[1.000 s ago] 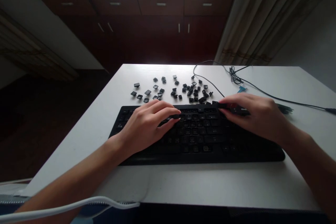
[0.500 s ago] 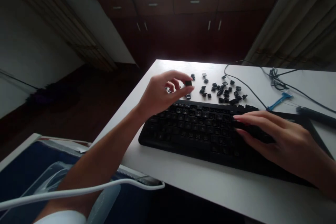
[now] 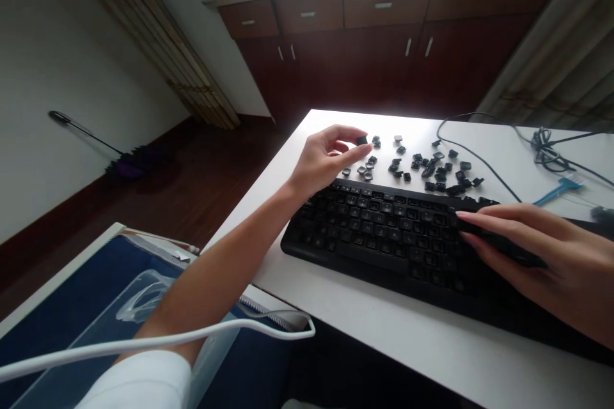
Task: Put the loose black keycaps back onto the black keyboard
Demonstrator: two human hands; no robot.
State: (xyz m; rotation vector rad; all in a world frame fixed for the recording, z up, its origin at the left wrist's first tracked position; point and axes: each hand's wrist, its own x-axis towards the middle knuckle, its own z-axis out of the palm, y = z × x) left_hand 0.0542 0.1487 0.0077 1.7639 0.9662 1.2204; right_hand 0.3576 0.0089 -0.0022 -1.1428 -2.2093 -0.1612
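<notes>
My left hand hovers over the back left of the white table, pinching a small black keycap between thumb and fingertips. Below it lies a black keyboard, with dark square openings where some keys are off. My right hand rests over the keyboard's right part. Its thumb and index finger close around a spot among the keys; whatever is between them blends into the dark keyboard. Several loose black keycaps are scattered behind the keyboard, some turned upside down.
A blue plastic tool and a bundled black cable lie at the back right of the table. A blue fabric bin with a white frame stands by the left edge. Cabinets line the far wall.
The view has turned left, so everything sits further right in the picture. My left hand, still pinching the keycap, has shifted slightly away, uncovering loose keycaps. My right hand keeps its place on the keyboard.
</notes>
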